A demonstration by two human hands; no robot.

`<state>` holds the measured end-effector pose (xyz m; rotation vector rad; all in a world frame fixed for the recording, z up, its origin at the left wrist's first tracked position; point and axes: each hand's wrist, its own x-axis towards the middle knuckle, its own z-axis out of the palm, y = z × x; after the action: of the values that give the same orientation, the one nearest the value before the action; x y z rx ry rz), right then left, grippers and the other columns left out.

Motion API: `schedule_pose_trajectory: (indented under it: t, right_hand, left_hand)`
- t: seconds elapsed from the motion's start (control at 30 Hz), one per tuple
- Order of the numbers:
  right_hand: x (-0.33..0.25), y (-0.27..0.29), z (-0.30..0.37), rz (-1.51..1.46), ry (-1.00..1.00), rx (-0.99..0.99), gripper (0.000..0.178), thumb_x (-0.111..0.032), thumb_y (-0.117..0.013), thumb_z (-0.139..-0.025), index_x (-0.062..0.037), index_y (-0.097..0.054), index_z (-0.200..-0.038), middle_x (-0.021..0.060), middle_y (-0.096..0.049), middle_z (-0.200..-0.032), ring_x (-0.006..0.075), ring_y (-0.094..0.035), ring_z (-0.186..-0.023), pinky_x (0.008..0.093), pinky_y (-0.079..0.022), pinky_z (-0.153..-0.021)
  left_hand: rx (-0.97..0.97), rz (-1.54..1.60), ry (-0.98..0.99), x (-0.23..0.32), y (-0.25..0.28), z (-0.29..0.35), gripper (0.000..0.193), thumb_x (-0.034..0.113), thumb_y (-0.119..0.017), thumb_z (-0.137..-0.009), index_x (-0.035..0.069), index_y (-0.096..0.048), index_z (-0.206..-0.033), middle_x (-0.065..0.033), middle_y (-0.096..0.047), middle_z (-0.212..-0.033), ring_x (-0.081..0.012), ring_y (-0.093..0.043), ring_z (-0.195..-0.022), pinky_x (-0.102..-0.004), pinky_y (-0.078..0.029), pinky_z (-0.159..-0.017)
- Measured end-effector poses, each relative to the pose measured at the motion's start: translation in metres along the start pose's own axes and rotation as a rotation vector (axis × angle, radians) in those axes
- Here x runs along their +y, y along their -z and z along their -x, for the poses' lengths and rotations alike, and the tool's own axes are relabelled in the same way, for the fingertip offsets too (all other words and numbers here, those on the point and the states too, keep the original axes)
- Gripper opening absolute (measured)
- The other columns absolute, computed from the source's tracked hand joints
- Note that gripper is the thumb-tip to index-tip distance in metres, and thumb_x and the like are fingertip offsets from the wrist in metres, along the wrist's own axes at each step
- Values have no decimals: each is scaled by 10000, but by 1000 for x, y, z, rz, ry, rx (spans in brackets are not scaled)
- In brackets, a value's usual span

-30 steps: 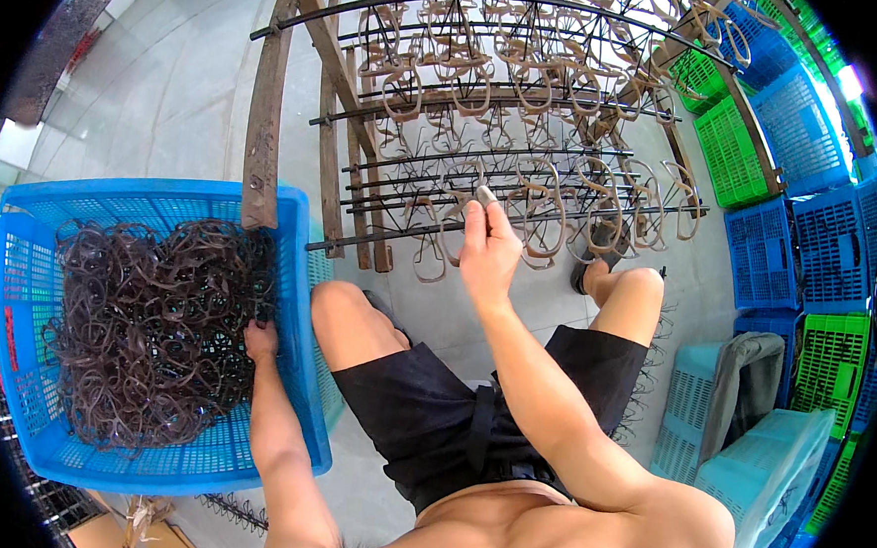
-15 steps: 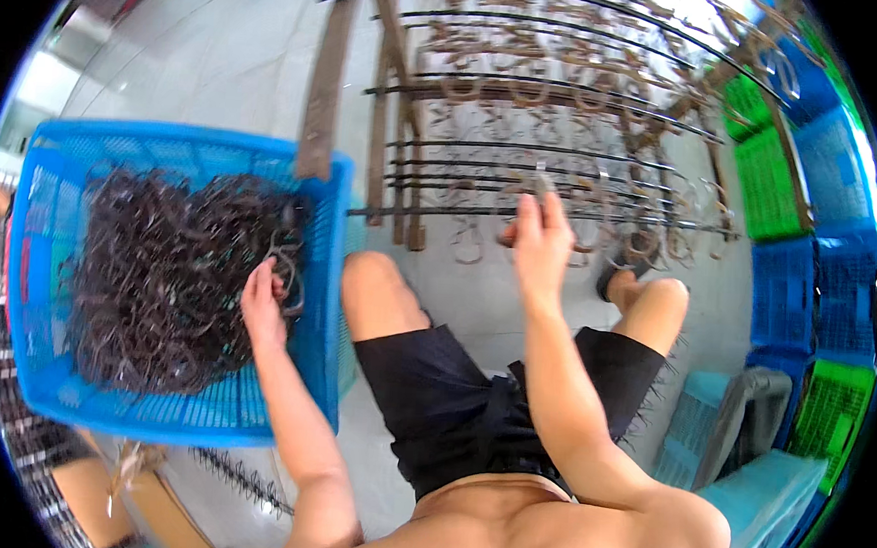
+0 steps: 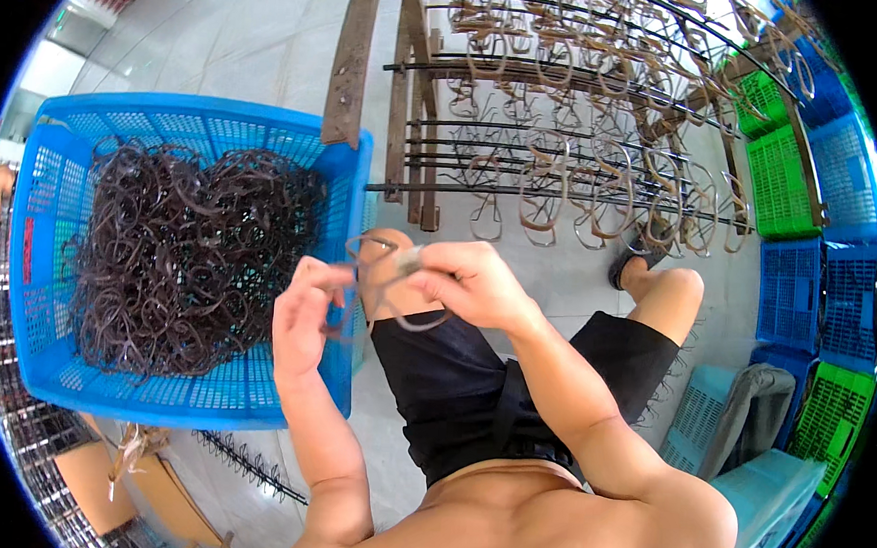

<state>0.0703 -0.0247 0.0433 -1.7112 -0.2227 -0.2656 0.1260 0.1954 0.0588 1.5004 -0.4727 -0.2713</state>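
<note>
Above my left thigh, both hands work close together on a thin grey-brown looped piece point(image 3: 421, 326), partly blurred. My left hand point(image 3: 302, 316) is closed, its fingertips pinching the loop's left side. A small pale grey thing point(image 3: 407, 262) sits between the thumb and fingers of my right hand point(image 3: 482, 286), which is also closed; its kind is not clear. Left of my hands, a blue plastic crate point(image 3: 168, 414) holds a tangled heap of dark looped pieces point(image 3: 191, 261). In front, similar looped pieces point(image 3: 542, 195) hang in rows from a rack's black rods point(image 3: 483, 189).
The rack's upright point(image 3: 352, 66) reaches down close to the crate's far right corner. Green crates point(image 3: 780, 183) and blue crates point(image 3: 790, 292) are stacked at the right. Grey cloth point(image 3: 754, 410) drapes over a pale blue crate there. Brown cardboard point(image 3: 95, 484) lies at lower left.
My right hand has come down and left from the rack rods. My left hand has come out of the crate, and the two now meet at a looped piece.
</note>
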Motion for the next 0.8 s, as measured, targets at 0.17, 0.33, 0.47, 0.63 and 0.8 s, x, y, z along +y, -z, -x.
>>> schedule_pose_trajectory:
  t: [0.17,0.33,0.47,0.63,0.8]
  right_hand:
    - [40,-12,-6,-402,-123,882,119,-91,-473,-925,11,-489,-986,15,-544,-658,66,-518,-520,215,-418,-448]
    - [69,-26,-28,-116,-256,1090,132,-118,-406,-956,-8,-411,-1029,29,-523,-692,74,-487,-496,227,-400,-409]
    - [68,-27,-32,-67,-342,1095,140,-130,-399,-958,7,-415,-982,23,-508,-590,81,-464,-462,233,-378,-405]
    - [76,-30,-33,-88,-322,1150,215,-106,-416,-943,39,-430,-1102,24,-506,-557,97,-474,-461,258,-385,-427]
    - [79,-32,-34,-86,-286,1162,123,-123,-399,-952,0,-402,-938,20,-490,-600,80,-469,-476,231,-389,-408]
  left_hand:
    - [301,-255,44,-7,-43,-42,212,165,-516,-917,-3,-630,-976,23,-475,-674,-49,-409,-609,-205,-341,-542]
    - [144,-655,-23,-29,-79,-69,189,142,-619,-842,57,-636,-1010,-129,-590,-610,-187,-568,-519,-296,-441,-516]
    - [107,-652,128,-38,-95,-83,315,290,-597,-857,19,-631,-1014,-154,-619,-653,-271,-619,-595,-351,-470,-564]
    - [73,-593,290,-41,-105,-93,360,306,-606,-849,-8,-617,-1027,-143,-626,-658,-254,-617,-602,-341,-471,-574]
    - [93,-600,251,-43,-107,-95,352,290,-616,-842,-12,-616,-1023,-137,-634,-662,-234,-616,-593,-335,-468,-565]
